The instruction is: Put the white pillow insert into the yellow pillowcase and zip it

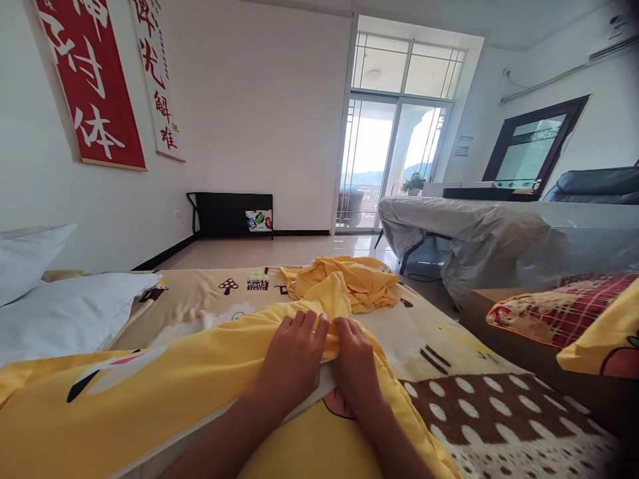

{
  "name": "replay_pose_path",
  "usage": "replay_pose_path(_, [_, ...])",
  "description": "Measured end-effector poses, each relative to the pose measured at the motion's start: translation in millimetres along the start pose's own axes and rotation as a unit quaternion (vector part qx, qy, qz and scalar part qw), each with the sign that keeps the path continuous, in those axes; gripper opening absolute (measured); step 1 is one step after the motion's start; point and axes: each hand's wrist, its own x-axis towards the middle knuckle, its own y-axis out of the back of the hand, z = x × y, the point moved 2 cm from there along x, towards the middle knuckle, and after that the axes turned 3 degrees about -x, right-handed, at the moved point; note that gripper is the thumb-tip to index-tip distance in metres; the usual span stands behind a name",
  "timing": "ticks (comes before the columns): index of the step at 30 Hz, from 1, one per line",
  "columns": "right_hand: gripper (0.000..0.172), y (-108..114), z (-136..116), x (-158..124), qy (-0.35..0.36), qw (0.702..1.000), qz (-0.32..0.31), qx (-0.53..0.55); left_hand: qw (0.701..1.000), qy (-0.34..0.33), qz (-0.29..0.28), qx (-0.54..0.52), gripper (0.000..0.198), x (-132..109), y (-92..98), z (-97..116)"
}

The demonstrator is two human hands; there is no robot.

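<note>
A large yellow cloth cover (200, 352) with a cartoon print stretches across the foreground. Both hands meet at its upper fold, side by side. My left hand (298, 346) is closed on the fabric, its fingers curled over the edge. Close by, my right hand (353, 349) also grips the cover, fingers bent around the fold. Between and below the wrists, a white layer shows along the cover's edge. What lies under the fingertips is hidden. Just beyond the hands is a crumpled yellow cloth (349, 279) on the patterned blanket (419, 326).
White pillows (74, 306) lie at the left. On the right, a brown box-like surface (519, 352) bears a red plaid cushion (574, 303) and a yellow printed cloth (606, 342). Behind stands a plastic-covered table (449, 213). A black folded panel (224, 216) leans against the wall.
</note>
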Motion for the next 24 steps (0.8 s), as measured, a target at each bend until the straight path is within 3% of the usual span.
replay_pose_path(2, [0.023,-3.4,1.3,-0.3,0.013,0.999,0.007,0.052,0.999,-0.010,0.029,-0.020,0.055,1.3,-6.5,-3.2])
replay_pose_path(6, [0.019,-8.4,0.9,-0.7,0.056,0.992,-0.013,0.109,1.000,-0.006,0.008,-0.027,0.035,6.3,-19.6,-8.7])
replay_pose_path(11, [0.021,-3.4,-2.5,0.6,0.081,0.991,-0.065,0.080,1.000,-0.011,0.004,-0.010,0.020,12.5,-22.8,-11.8])
replay_pose_path(15, [0.025,-2.1,-3.4,0.6,0.070,0.991,-0.095,0.065,0.999,-0.024,0.034,0.033,0.017,13.6,-24.3,-11.9])
replay_pose_path(19, [0.041,-3.9,-1.1,0.6,0.019,0.998,-0.052,-0.026,0.993,-0.051,0.068,0.081,0.019,11.0,-23.8,-7.4])
replay_pose_path(24, [0.021,1.2,-2.3,2.4,0.013,0.988,-0.036,-0.150,0.988,-0.062,0.074,0.119,0.023,8.1,-21.0,-0.4])
